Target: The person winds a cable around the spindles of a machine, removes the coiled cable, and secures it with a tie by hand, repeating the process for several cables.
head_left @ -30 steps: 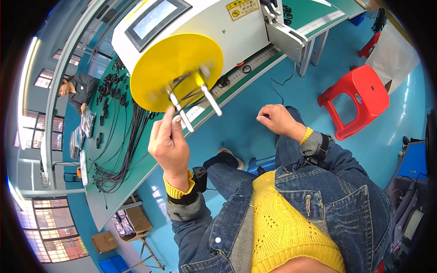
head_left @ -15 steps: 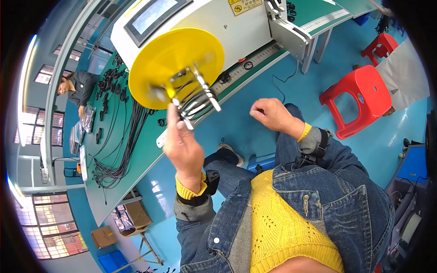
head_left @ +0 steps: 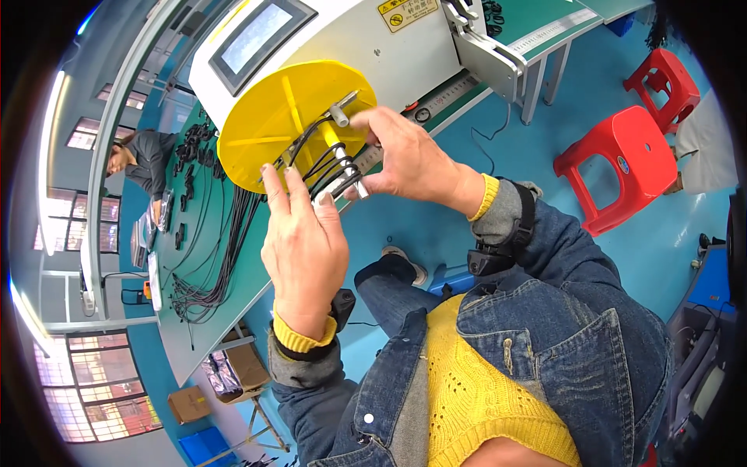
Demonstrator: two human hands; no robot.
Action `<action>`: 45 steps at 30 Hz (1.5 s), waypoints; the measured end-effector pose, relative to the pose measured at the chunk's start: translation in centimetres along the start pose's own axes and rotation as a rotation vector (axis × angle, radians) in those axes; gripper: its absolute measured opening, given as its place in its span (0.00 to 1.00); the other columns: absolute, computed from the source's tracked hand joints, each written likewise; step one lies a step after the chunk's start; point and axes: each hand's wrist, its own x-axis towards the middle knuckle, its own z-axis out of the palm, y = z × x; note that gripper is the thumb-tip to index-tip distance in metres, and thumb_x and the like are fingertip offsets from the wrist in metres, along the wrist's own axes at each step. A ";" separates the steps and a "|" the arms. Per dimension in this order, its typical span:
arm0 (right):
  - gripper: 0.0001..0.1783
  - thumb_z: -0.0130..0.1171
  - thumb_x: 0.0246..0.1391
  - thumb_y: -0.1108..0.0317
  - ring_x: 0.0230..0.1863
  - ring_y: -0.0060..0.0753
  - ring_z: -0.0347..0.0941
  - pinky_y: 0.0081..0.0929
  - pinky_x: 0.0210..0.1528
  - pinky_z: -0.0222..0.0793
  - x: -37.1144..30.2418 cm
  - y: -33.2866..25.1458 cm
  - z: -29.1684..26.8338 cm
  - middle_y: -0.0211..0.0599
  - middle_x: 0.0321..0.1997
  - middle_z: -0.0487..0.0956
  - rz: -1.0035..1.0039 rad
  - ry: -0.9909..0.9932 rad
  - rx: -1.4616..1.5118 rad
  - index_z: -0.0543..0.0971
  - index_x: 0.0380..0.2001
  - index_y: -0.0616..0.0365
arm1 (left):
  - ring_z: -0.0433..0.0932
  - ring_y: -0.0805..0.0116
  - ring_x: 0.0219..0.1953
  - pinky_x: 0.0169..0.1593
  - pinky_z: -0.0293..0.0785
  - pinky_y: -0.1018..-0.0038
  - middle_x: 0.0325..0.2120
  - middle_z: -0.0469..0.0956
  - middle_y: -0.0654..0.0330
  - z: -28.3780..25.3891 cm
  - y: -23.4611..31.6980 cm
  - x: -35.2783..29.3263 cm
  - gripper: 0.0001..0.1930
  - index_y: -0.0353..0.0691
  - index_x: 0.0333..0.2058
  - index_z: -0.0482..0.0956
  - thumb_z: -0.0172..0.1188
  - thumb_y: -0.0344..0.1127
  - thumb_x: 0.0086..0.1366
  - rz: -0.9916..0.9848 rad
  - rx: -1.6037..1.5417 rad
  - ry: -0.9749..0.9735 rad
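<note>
A coil of black cable (head_left: 320, 166) sits around the metal pegs of a yellow winding disc (head_left: 255, 124) on a white machine (head_left: 342, 47). My left hand (head_left: 305, 249) is at the coil's near left side, fingers stretched up and apart, its thumb by a peg end. From the right, my right hand (head_left: 412, 162) reaches in with index finger and thumb spread on either side of the coil and peg. Both hands are at the cable; whether the fingertips press on it is partly hidden. The disc's yellow ribs show sharply.
A screen (head_left: 263, 45) tops the machine, with a metal bracket (head_left: 490, 62) at its right. Long black cables (head_left: 226, 257) lie on the green table (head_left: 185, 323) at left, where another person (head_left: 144, 159) works. Red stools (head_left: 622, 163) stand on the blue floor at right.
The disc was blurred with turning and now looks still, its pegs turned to a new position. My right hand has come up and left to the coil; my left hand has shifted slightly down.
</note>
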 end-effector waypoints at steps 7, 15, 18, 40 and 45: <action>0.53 0.72 0.29 0.58 0.44 0.39 0.69 0.28 0.47 0.70 0.3 0.4 0.6 0.49 0.48 0.65 -0.038 -0.040 0.057 0.54 0.55 0.68 | 0.54 0.38 0.57 0.58 0.55 0.62 0.53 0.53 0.30 0.9 -2.2 0.9 0.26 0.23 0.56 0.50 0.40 0.36 0.64 0.089 -0.273 -0.179; 0.48 0.70 0.33 0.62 0.42 0.37 0.70 0.28 0.44 0.70 0.2 0.0 0.9 0.46 0.45 0.68 0.119 -0.115 0.283 0.55 0.55 0.68 | 0.64 0.40 0.46 0.50 0.62 0.62 0.45 0.61 0.36 1.4 -2.0 1.6 0.23 0.24 0.54 0.54 0.40 0.34 0.64 0.103 -0.392 -0.072; 0.43 0.68 0.36 0.65 0.38 0.38 0.72 0.28 0.41 0.71 -0.4 -0.5 1.5 0.46 0.41 0.70 0.170 -0.118 0.426 0.57 0.53 0.68 | 0.68 0.43 0.39 0.45 0.66 0.61 0.41 0.64 0.39 1.1 -2.1 1.7 0.20 0.25 0.50 0.58 0.42 0.34 0.64 0.095 -0.397 -0.145; 0.19 0.56 0.40 0.73 0.20 0.53 0.71 0.42 0.20 0.66 -9.6 -4.5 -1.7 0.50 0.19 0.72 0.074 -0.374 0.026 0.61 0.35 0.65 | 0.71 0.46 0.24 0.29 0.68 0.60 0.23 0.71 0.47 3.4 4.4 -8.3 0.11 0.34 0.35 0.67 0.52 0.36 0.57 -0.143 -0.287 -0.271; 0.12 0.51 0.45 0.70 0.27 0.55 0.72 0.45 0.28 0.66 -12.5 0.3 0.2 0.55 0.21 0.73 0.272 -0.843 -0.106 0.62 0.29 0.66 | 0.71 0.50 0.40 0.44 0.67 0.61 0.38 0.71 0.45 10.7 -0.6 -10.9 0.19 0.31 0.42 0.66 0.44 0.44 0.64 -0.089 -0.842 -0.711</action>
